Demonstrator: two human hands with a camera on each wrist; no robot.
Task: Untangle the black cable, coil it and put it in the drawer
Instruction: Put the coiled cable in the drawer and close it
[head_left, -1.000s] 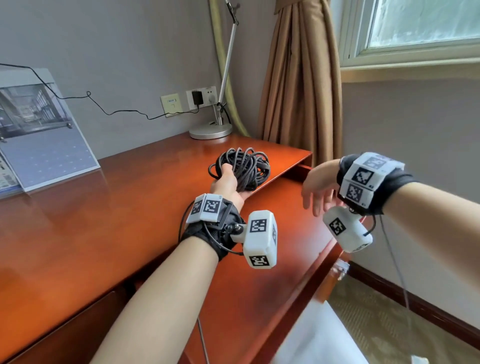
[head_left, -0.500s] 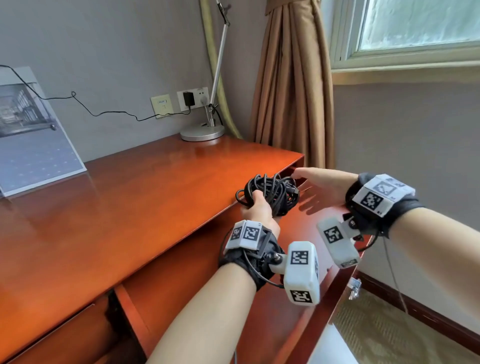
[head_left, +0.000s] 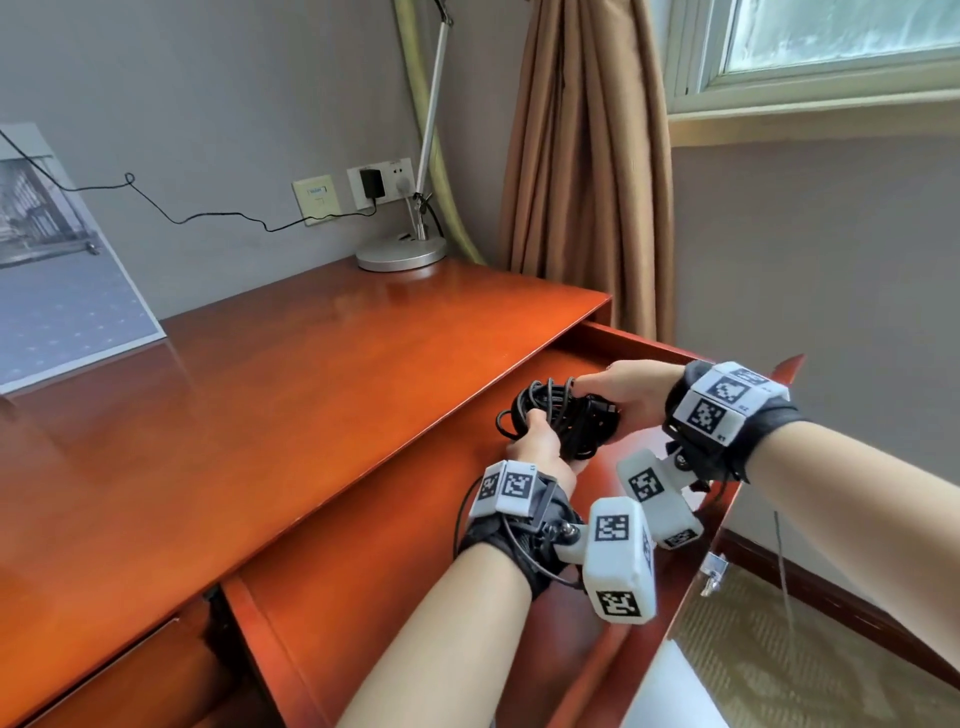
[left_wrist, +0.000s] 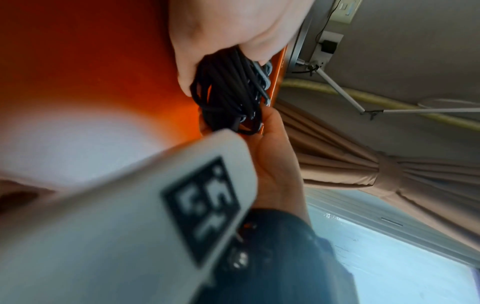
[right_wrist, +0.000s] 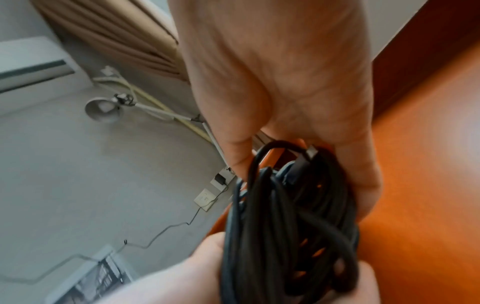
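The black cable (head_left: 558, 418) is wound into a coil and held over the open drawer (head_left: 415, 561) of the red-brown desk. My left hand (head_left: 540, 447) grips the near side of the coil (left_wrist: 228, 90), fingers curled round the strands. My right hand (head_left: 623, 389) holds the far side, thumb and fingers closed around the bundle (right_wrist: 288, 222). A cable plug (right_wrist: 309, 154) shows at the top of the coil by the right palm. The drawer floor below the coil is bare wood.
The desk top (head_left: 260, 415) lies to the left, with a lamp base (head_left: 401, 253) at the back and a leaning calendar board (head_left: 57, 270) at far left. A charger with a thin wire sits in the wall socket (head_left: 371, 183). A curtain (head_left: 587, 156) hangs beyond the drawer.
The left hand carried the coil from the desk top down over the open drawer. The right hand came in and took hold of the coil's far side.
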